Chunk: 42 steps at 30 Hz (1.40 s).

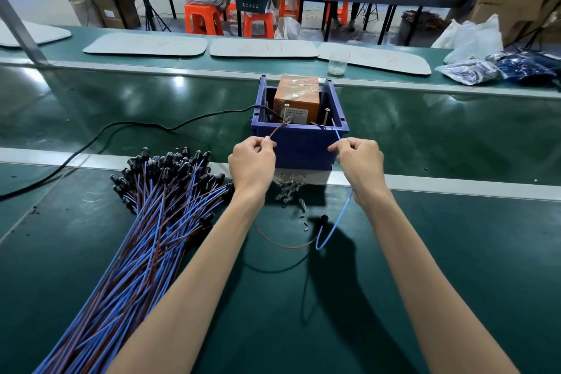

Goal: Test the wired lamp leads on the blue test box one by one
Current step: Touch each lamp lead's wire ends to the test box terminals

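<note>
The blue test box [299,146] stands on the green belt with an orange unit [297,99] inside and two upright metal pins at its near rim. My left hand [252,161] pinches a brown lead [277,130] whose bare tip reaches the left pin. My right hand [359,162] pinches the blue lead [336,130], its tip near the right pin. Both wires loop down under my wrists to a black lamp socket [325,218] lying on the table.
A large bundle of blue and brown leads with black sockets [158,200] fans out at the left. A black power cable [127,126] runs left from the box. Small clear bulbs [287,191] lie in front of the box. Bags sit at the far right.
</note>
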Motion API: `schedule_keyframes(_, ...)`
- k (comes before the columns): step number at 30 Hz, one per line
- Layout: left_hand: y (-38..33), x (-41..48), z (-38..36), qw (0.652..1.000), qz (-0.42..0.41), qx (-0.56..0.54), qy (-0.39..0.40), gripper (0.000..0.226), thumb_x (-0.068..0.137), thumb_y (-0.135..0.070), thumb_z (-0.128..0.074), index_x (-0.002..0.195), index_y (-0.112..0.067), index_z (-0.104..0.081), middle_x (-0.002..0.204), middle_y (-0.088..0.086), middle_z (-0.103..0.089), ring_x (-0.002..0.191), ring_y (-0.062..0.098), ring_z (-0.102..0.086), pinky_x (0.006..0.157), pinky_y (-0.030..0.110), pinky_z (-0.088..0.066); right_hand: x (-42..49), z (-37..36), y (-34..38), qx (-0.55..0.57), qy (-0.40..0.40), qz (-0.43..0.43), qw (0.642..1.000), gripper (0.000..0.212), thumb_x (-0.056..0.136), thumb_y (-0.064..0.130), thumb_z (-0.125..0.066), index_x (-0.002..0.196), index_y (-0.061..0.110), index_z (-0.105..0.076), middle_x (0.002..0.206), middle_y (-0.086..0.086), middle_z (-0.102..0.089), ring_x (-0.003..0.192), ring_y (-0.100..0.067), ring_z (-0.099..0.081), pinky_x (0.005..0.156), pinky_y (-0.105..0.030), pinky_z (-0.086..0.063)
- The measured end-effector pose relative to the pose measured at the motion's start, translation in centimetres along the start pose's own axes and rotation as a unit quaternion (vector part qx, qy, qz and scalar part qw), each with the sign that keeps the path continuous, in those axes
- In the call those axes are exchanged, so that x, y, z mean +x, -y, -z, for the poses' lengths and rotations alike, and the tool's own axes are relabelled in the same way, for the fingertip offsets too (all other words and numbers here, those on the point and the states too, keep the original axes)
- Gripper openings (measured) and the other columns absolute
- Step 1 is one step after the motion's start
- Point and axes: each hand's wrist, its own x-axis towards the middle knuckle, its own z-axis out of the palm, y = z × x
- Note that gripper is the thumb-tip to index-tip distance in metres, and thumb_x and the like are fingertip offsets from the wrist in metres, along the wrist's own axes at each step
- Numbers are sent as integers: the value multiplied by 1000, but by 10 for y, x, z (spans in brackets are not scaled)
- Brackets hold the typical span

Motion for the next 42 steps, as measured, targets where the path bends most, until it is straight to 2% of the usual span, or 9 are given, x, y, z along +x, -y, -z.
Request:
schedule_keyframes(4,0,0,0,999,-25,21,-26,23,95,-25,-54,80,-19,-69,52,-13,-50,52,6,-45,58,26,-34,2,-1,0,-15,5,4,1000,36,86,9,-47,61,27,-66,60,13,-56,61,-6,-48,54,-20,-36)
schedule_keyframes(10,9,-15,2,991,-74,11,-110,22,94,-20,-54,80,-15,-70,58,-12,-55,55,5,-48,59,16,-30,0,-1,-4,-14,0,6,1000,33,86,7,-46,69,19,-71,53,17,-50,50,-6,-39,49,-20,-31)
schedule_keyframes(13,5,-14,-2,995,-50,11,-89,23,95,-20,-53,82,-14,-70,62,-12,-58,63,10,-54,64,13,-35,0,1,-3,-20,-7,7,1000,33,86,8,-46,68,20,-71,47,17,-46,48,-8,-38,48,-19,-32)
schedule_keyframes(17,-6,-6,-9,998,-38,30,-46,24,93,-22,-54,81,-11,-72,64,-5,-63,70,18,-56,66,27,-41,1,0,3,-33,2,17,999,32,86,8,-47,68,17,-72,38,17,-45,50,-8,-40,52,-23,-36)
schedule_keyframes(21,-7,-8,-9,997,-58,45,-30,25,91,-21,-56,77,-9,-73,63,-2,-64,61,9,-52,58,20,-32,-2,0,4,-57,22,32,998,30,86,9,-48,66,18,-69,33,20,-43,39,-6,-40,49,-26,-34)
schedule_keyframes(23,-5,-12,-6,996,-67,51,-24,25,91,-20,-57,77,-7,-73,63,2,-66,60,14,-52,60,25,-36,-4,0,3,-62,26,42,997,29,86,9,-48,66,15,-70,32,20,-42,38,-5,-39,48,-25,-33)
schedule_keyframes(26,-6,-16,-4,996,-75,50,-14,25,90,-21,-57,77,-7,-73,62,4,-65,62,19,-52,65,31,-42,-6,1,2,-59,33,62,996,28,85,9,-49,68,9,-71,33,19,-43,39,-4,-40,43,-15,-29)
schedule_keyframes(35,-10,-20,-5,996,-74,39,2,26,90,-22,-58,74,-6,-72,56,3,-60,58,17,-48,65,32,-42,-8,2,2,-52,43,70,995,28,86,9,-50,67,12,-71,34,18,-44,41,-2,-42,43,-12,-31)
schedule_keyframes(42,-11,-22,-6,996,-76,28,28,25,90,-21,-58,73,-10,-72,49,-6,-50,53,13,-44,60,30,-40,-11,0,5,-55,57,74,994,31,85,11,-52,61,20,-68,39,15,-50,49,-3,-46,49,-12,-32)
